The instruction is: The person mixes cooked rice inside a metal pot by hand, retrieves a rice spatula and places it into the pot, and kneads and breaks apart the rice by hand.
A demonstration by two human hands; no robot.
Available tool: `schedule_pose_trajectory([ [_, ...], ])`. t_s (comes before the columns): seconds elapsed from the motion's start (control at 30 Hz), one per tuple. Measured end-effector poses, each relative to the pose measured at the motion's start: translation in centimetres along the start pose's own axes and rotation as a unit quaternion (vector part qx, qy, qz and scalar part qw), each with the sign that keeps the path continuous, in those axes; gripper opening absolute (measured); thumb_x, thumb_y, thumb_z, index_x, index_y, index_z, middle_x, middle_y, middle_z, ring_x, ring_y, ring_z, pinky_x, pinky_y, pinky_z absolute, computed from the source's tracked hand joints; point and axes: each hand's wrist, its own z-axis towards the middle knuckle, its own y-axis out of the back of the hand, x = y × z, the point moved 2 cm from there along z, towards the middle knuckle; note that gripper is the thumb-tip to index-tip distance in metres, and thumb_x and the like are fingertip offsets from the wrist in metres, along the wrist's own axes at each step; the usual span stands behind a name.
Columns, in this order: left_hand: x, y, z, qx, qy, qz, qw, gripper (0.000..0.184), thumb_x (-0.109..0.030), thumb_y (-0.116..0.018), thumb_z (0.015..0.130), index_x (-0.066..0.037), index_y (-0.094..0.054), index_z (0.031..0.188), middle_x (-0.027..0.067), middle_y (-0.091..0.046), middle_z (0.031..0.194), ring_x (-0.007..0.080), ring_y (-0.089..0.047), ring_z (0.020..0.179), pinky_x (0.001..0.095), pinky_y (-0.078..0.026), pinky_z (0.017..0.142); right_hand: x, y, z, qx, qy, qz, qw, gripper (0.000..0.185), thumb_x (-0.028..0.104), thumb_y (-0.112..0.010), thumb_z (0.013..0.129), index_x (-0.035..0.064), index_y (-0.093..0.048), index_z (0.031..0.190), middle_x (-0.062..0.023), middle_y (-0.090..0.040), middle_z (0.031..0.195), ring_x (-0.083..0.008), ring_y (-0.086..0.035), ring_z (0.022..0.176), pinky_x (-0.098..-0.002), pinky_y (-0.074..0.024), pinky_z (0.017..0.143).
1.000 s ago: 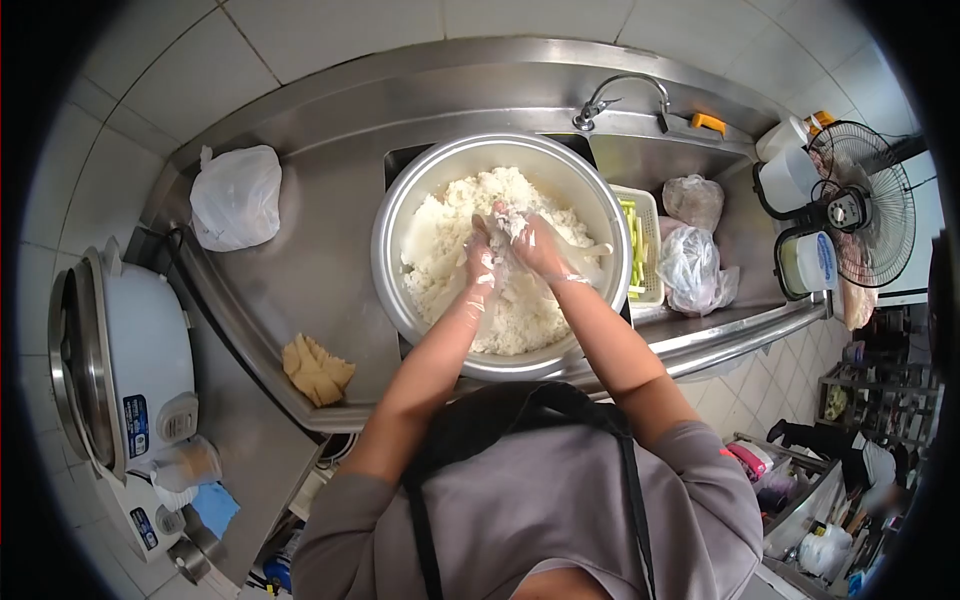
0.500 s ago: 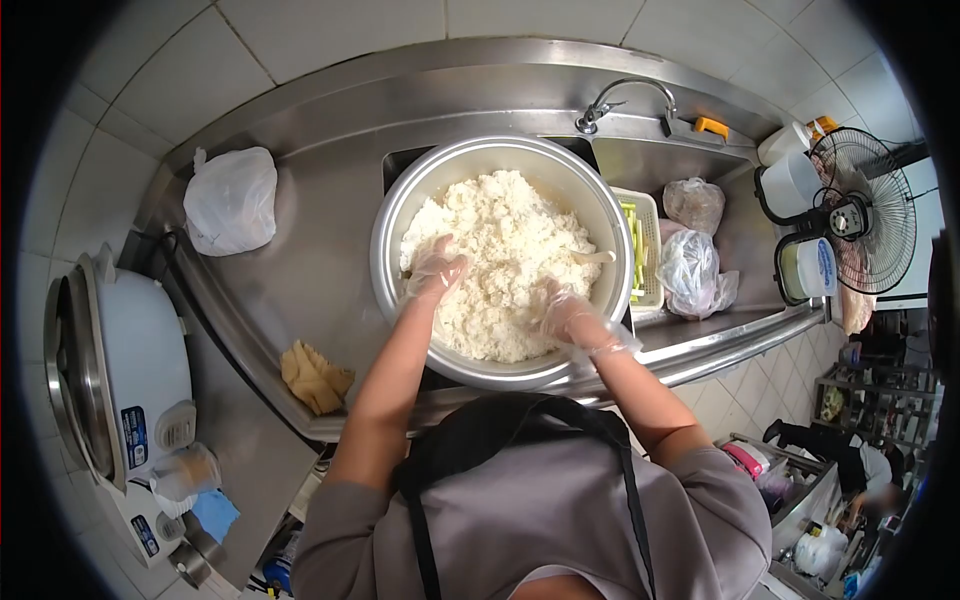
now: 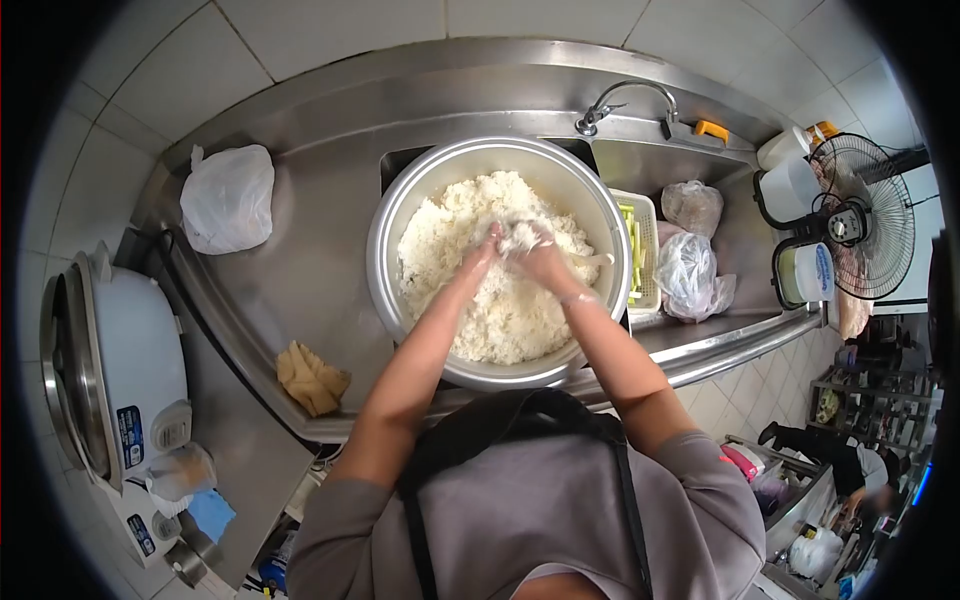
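A big round metal pot (image 3: pixel 385 225) holds a heap of white cooked rice (image 3: pixel 500 325). My left hand (image 3: pixel 482 256) and my right hand (image 3: pixel 543 262), both in clear plastic gloves, come close together over the middle of the heap. Between them is a loose clump of rice, smeared by motion. The right fingers curl round the clump, and the left fingers press at its left side. A pale handle, perhaps of a rice paddle (image 3: pixel 597 260), sticks out of the rice at the right, close to the pot wall.
Right of the pot are a basket of cut green stalks (image 3: pixel 640 250), plastic bags (image 3: pixel 688 275) and a faucet (image 3: pixel 590 122). A white bag (image 3: pixel 228 200) and a tan cloth (image 3: pixel 312 378) lie left. A rice cooker (image 3: pixel 140 350) stands far left, a fan (image 3: pixel 862 215) right. Another person (image 3: pixel 860 465) is at lower right.
Both hands have moved inward and up from the left and right sides of the heap to its middle. Rice is now lifted between them.
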Motion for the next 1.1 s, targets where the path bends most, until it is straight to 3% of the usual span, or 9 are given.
schedule_pose_trajectory([
  [0.13,-4.3,-0.2,-3.0,-0.060,-0.082,0.049,0.994,0.086,-0.069,-0.049,0.074,0.001,-0.047,0.124,0.0206,-0.053,0.117,0.0285,-0.049,0.109,0.0369,-0.037,0.092,1.9,2.9,2.0,-0.053,0.178,-0.035,0.982,0.045,0.033,-0.068,0.075,0.0043,-0.057,0.108,-0.0199,-0.061,0.097,-0.0311,-0.059,0.091,-0.0380,-0.0460,0.079],
  [0.23,-5.8,-0.7,-4.1,-0.079,-0.164,0.143,0.973,0.059,-0.047,-0.050,0.082,-0.008,-0.047,0.125,0.0225,-0.060,0.097,0.0365,-0.057,0.092,0.0446,-0.043,0.079,0.0,3.7,6.0,-0.087,0.206,-0.225,0.948,0.058,0.044,-0.064,0.076,-0.0021,-0.054,0.109,-0.0227,-0.061,0.098,-0.0346,-0.059,0.091,-0.0392,-0.0457,0.080],
  [0.37,-6.0,-1.4,-3.3,-0.079,-0.205,0.205,0.954,0.059,-0.026,-0.057,0.081,-0.010,-0.035,0.134,0.0213,-0.060,0.093,0.0374,-0.059,0.087,0.0453,-0.045,0.073,5.8,5.3,5.0,0.063,-0.074,-0.288,0.953,0.086,0.058,-0.065,0.069,-0.0113,-0.047,0.116,-0.0292,-0.054,0.111,-0.0387,-0.059,0.090,-0.0409,-0.0451,0.081],
  [0.5,-4.5,0.1,-2.9,-0.094,-0.357,0.246,0.896,0.075,-0.035,-0.061,0.076,-0.001,-0.030,0.134,0.0255,-0.053,0.107,0.0357,-0.053,0.101,0.0388,-0.045,0.081,5.4,5.4,3.9,0.067,0.006,-0.199,0.978,0.088,0.061,-0.063,0.068,-0.0066,-0.045,0.121,-0.0258,-0.052,0.118,-0.0387,-0.056,0.099,-0.0402,-0.0435,0.089],
  [0.6,-8.5,2.5,-6.6,-0.104,-0.109,0.482,0.863,0.085,-0.052,-0.061,0.073,-0.001,-0.031,0.133,0.0286,-0.040,0.127,0.0335,-0.041,0.119,0.0385,-0.040,0.092,3.9,6.0,4.3,0.023,0.119,-0.344,0.931,0.082,0.059,-0.065,0.068,-0.0062,-0.049,0.115,-0.0244,-0.054,0.113,-0.0379,-0.056,0.099,-0.0393,-0.0441,0.087],
  [0.67,-5.7,5.8,-2.0,-0.200,-0.140,0.487,0.839,0.085,-0.053,-0.060,0.073,0.001,-0.033,0.133,0.0281,-0.033,0.134,0.0362,-0.037,0.123,0.0384,-0.035,0.098,4.4,6.6,3.5,0.072,0.077,-0.445,0.889,0.073,0.057,-0.066,0.067,-0.0071,-0.059,0.100,-0.0253,-0.060,0.101,-0.0368,-0.058,0.094,-0.0393,-0.0460,0.080],
  [0.83,-3.8,9.7,2.3,-0.184,-0.057,0.497,0.846,0.075,-0.060,-0.052,0.075,0.004,-0.055,0.114,0.0225,-0.053,0.118,0.0340,-0.048,0.114,0.0372,-0.039,0.094,0.3,6.5,2.8,0.069,0.071,-0.448,0.889,0.064,0.055,-0.063,0.072,-0.0038,-0.061,0.097,-0.0239,-0.061,0.093,-0.0374,-0.058,0.092,-0.0401,-0.0456,0.079],
  [0.93,-6.5,10.2,0.5,-0.032,-0.014,0.428,0.903,0.072,-0.058,-0.049,0.078,0.004,-0.054,0.115,0.0223,-0.052,0.120,0.0335,-0.049,0.113,0.0362,-0.037,0.095,-0.3,5.8,1.0,0.041,0.065,-0.420,0.904,0.058,0.050,-0.061,0.076,-0.0023,-0.061,0.099,-0.0229,-0.062,0.094,-0.0370,-0.058,0.092,-0.0402,-0.0454,0.081],
  [1.1,-2.2,10.0,1.8,-0.024,0.036,0.142,0.989,0.074,-0.056,-0.059,0.074,-0.006,-0.046,0.127,0.0152,-0.039,0.135,0.0300,-0.038,0.123,0.0433,-0.029,0.100,-0.5,5.7,-1.3,-0.037,0.085,-0.349,0.932,0.050,0.041,-0.064,0.078,-0.0021,-0.061,0.103,-0.0207,-0.063,0.097,-0.0348,-0.060,0.092,-0.0379,-0.0470,0.081],
])
